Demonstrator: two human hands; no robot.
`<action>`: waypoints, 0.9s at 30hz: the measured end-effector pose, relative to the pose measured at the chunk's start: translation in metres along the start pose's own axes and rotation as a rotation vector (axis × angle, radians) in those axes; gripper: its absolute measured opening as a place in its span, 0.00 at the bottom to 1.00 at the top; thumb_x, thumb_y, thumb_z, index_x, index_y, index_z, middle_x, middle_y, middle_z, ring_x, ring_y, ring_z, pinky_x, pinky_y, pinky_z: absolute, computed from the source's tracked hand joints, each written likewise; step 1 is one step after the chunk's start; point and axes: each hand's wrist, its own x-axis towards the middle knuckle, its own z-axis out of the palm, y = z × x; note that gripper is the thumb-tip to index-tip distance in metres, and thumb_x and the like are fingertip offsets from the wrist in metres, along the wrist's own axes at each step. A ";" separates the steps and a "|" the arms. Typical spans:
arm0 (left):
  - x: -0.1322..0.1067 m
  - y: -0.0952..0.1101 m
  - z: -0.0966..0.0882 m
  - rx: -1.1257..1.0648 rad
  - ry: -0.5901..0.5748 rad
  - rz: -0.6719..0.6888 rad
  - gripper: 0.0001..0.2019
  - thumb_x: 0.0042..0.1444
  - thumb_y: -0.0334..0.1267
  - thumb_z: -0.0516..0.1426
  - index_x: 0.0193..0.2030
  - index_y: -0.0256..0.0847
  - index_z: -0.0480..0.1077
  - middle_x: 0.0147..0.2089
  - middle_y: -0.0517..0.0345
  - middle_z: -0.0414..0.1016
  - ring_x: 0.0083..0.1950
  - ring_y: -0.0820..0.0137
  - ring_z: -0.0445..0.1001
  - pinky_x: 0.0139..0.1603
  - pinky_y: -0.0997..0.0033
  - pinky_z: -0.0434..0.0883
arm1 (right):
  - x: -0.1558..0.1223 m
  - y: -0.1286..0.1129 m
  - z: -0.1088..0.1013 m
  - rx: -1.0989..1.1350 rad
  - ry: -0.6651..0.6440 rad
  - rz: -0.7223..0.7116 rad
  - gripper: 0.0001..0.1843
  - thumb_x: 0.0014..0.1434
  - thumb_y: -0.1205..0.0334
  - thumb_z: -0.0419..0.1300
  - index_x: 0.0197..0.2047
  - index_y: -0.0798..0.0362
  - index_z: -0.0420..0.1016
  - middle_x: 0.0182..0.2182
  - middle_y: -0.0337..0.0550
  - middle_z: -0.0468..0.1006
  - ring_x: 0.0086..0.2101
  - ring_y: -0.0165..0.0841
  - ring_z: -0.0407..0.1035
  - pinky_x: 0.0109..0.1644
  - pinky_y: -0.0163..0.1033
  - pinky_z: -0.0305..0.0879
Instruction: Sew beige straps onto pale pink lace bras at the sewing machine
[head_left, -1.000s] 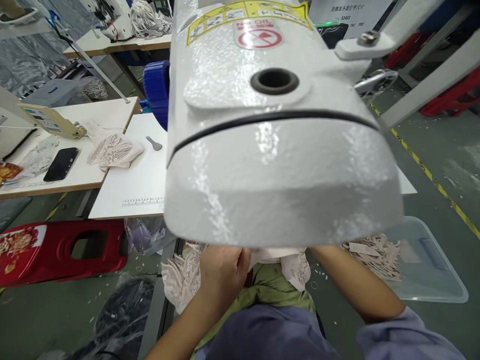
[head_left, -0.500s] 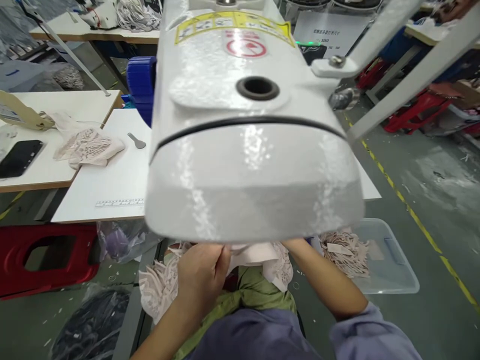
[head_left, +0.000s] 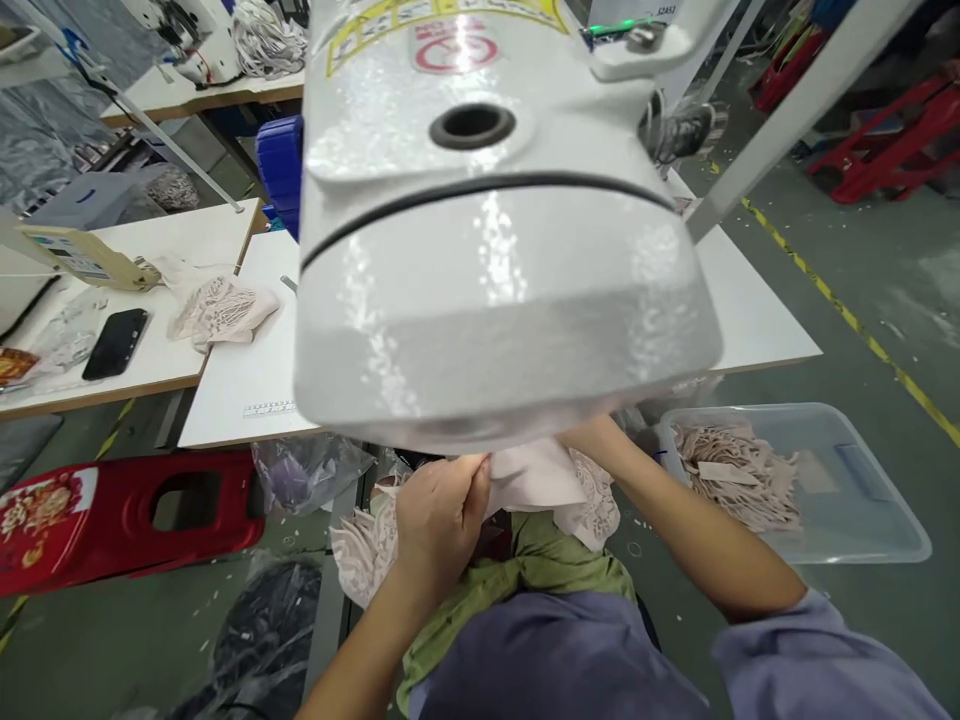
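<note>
Pale pink fabric with lace parts (head_left: 536, 474) hangs over my lap below the white sewing machine head (head_left: 495, 330). My left hand (head_left: 441, 510) is closed on its edge, thumb pressed against the curled fingers. More lace fabric (head_left: 358, 555) bunches beside that wrist. On the other side, my right hand (head_left: 589, 437) reaches under the front of the machine at the cloth's right side. Its fingers are hidden behind the machine head, so I cannot see how they hold.
A clear plastic bin (head_left: 862, 500) with beige strips (head_left: 742, 480) stands at right. On the left are a red stool (head_left: 127, 520), a phone (head_left: 116, 343) and a lace piece (head_left: 225, 310) on the white table (head_left: 240, 390). A black plastic-wrapped bundle (head_left: 266, 630) lies on the floor.
The view has shifted, so the machine sits higher and my lap lies further right. More of the pink fabric shows between my hands. My left hand stays closed on it.
</note>
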 end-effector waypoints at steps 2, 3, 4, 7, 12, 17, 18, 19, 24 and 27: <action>0.002 0.002 0.001 0.006 -0.010 0.007 0.16 0.69 0.37 0.48 0.40 0.37 0.77 0.32 0.54 0.83 0.28 0.68 0.79 0.31 0.71 0.67 | -0.001 -0.002 -0.003 0.057 0.025 0.043 0.06 0.60 0.57 0.56 0.36 0.50 0.71 0.21 0.35 0.66 0.25 0.33 0.61 0.31 0.37 0.60; 0.002 0.002 0.001 0.010 -0.014 0.015 0.16 0.69 0.37 0.48 0.40 0.37 0.77 0.31 0.54 0.83 0.27 0.68 0.78 0.30 0.71 0.67 | -0.002 -0.003 -0.004 0.080 0.031 0.058 0.07 0.59 0.57 0.56 0.35 0.50 0.71 0.21 0.35 0.67 0.25 0.33 0.61 0.31 0.37 0.60; 0.003 0.003 0.000 0.014 -0.018 0.025 0.16 0.69 0.36 0.48 0.41 0.37 0.77 0.30 0.55 0.82 0.26 0.69 0.77 0.29 0.71 0.66 | -0.003 -0.003 -0.005 0.097 0.033 0.065 0.07 0.59 0.56 0.57 0.34 0.49 0.71 0.21 0.35 0.67 0.25 0.33 0.61 0.32 0.38 0.60; 0.004 0.005 -0.001 0.035 -0.027 0.044 0.16 0.69 0.36 0.48 0.41 0.36 0.77 0.26 0.57 0.80 0.23 0.70 0.75 0.27 0.71 0.65 | -0.005 -0.005 -0.007 0.137 0.036 0.078 0.09 0.59 0.54 0.57 0.34 0.50 0.72 0.21 0.35 0.69 0.26 0.32 0.61 0.33 0.37 0.60; 0.007 0.009 -0.002 0.048 -0.013 0.075 0.14 0.68 0.35 0.50 0.42 0.36 0.77 0.23 0.60 0.78 0.22 0.72 0.73 0.26 0.73 0.63 | -0.006 -0.004 -0.011 0.182 0.035 0.119 0.10 0.58 0.54 0.58 0.34 0.52 0.73 0.21 0.33 0.68 0.26 0.29 0.60 0.32 0.35 0.57; 0.007 0.012 -0.004 0.054 -0.041 0.076 0.14 0.67 0.36 0.50 0.41 0.38 0.78 0.22 0.60 0.78 0.21 0.72 0.72 0.26 0.73 0.64 | -0.006 0.001 -0.013 0.199 0.039 0.138 0.10 0.57 0.55 0.59 0.33 0.53 0.73 0.21 0.32 0.66 0.24 0.26 0.59 0.29 0.33 0.52; 0.006 0.012 -0.005 0.053 -0.045 0.067 0.14 0.67 0.36 0.50 0.41 0.39 0.78 0.23 0.59 0.79 0.21 0.72 0.73 0.26 0.73 0.65 | -0.007 0.003 -0.013 0.201 0.042 0.132 0.10 0.57 0.55 0.59 0.33 0.53 0.74 0.21 0.31 0.66 0.24 0.26 0.59 0.30 0.33 0.52; 0.005 0.011 -0.005 0.045 -0.043 0.053 0.14 0.67 0.36 0.51 0.41 0.39 0.78 0.26 0.57 0.81 0.23 0.72 0.75 0.27 0.73 0.66 | -0.007 0.003 -0.014 0.205 0.048 0.126 0.09 0.57 0.56 0.59 0.34 0.53 0.74 0.21 0.31 0.67 0.24 0.26 0.59 0.30 0.34 0.52; 0.002 0.011 -0.005 -0.081 -0.048 -0.101 0.13 0.65 0.36 0.52 0.43 0.40 0.79 0.39 0.51 0.85 0.35 0.67 0.82 0.35 0.73 0.74 | -0.012 -0.001 -0.011 0.312 0.058 0.135 0.09 0.58 0.57 0.59 0.38 0.53 0.71 0.24 0.33 0.68 0.27 0.28 0.62 0.34 0.35 0.57; 0.002 0.013 -0.011 -0.212 -0.096 -0.240 0.12 0.64 0.37 0.53 0.44 0.40 0.79 0.41 0.51 0.84 0.39 0.64 0.83 0.38 0.70 0.77 | -0.028 -0.002 -0.002 0.573 0.025 0.215 0.14 0.60 0.50 0.57 0.36 0.53 0.68 0.28 0.35 0.68 0.29 0.28 0.63 0.35 0.35 0.60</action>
